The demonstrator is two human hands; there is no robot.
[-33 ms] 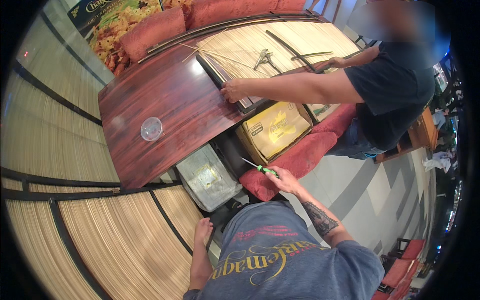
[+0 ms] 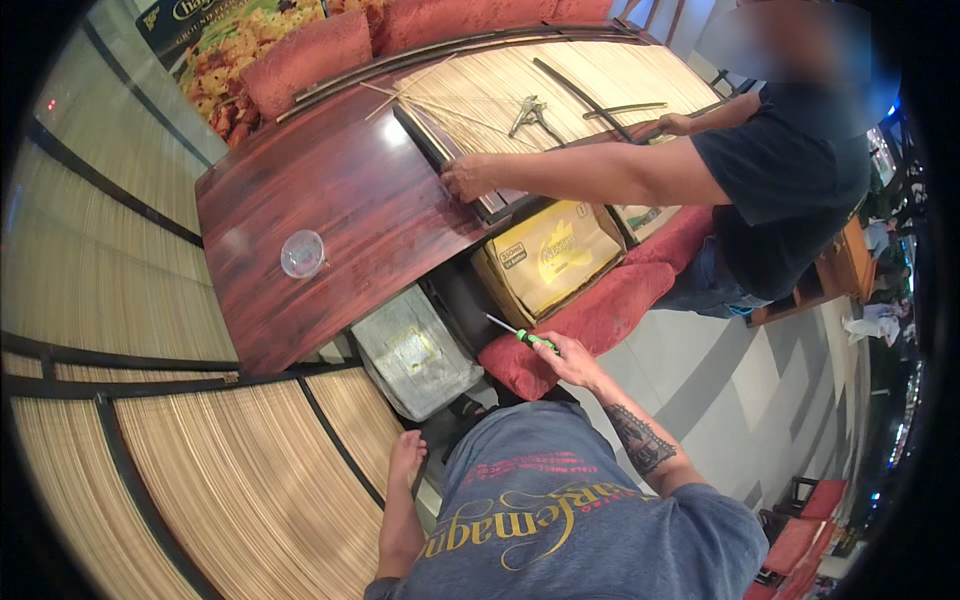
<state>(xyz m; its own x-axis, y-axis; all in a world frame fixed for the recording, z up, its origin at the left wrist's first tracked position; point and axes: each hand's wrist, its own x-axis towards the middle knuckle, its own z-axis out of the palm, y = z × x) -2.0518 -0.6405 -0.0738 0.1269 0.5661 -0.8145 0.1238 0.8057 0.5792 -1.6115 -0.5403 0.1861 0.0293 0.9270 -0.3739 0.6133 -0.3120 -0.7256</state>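
Note:
My right hand (image 2: 570, 360) is closed around the green-and-black handle of a screwdriver (image 2: 522, 336). Its metal shaft points up and left, over the dark gap beside the red seat. My left hand (image 2: 407, 455) hangs low at my side, near a bamboo-slat screen (image 2: 340, 430), with loosely bent fingers and nothing visible in them. Ahead of it stands a grey box-shaped container (image 2: 415, 352). Across the table, another person's hand (image 2: 468, 178) grips the corner of a dark-framed bamboo-slat panel (image 2: 600, 85); that person's other hand (image 2: 676, 124) is farther along it.
On the glossy red-brown table (image 2: 330, 180) sits a clear plastic cup (image 2: 303, 254). Pliers (image 2: 527, 117), loose sticks (image 2: 430, 105) and dark strips (image 2: 580, 95) lie on the panel. A yellow-printed cardboard box (image 2: 550, 258) stands beside the red padded seat (image 2: 580, 335).

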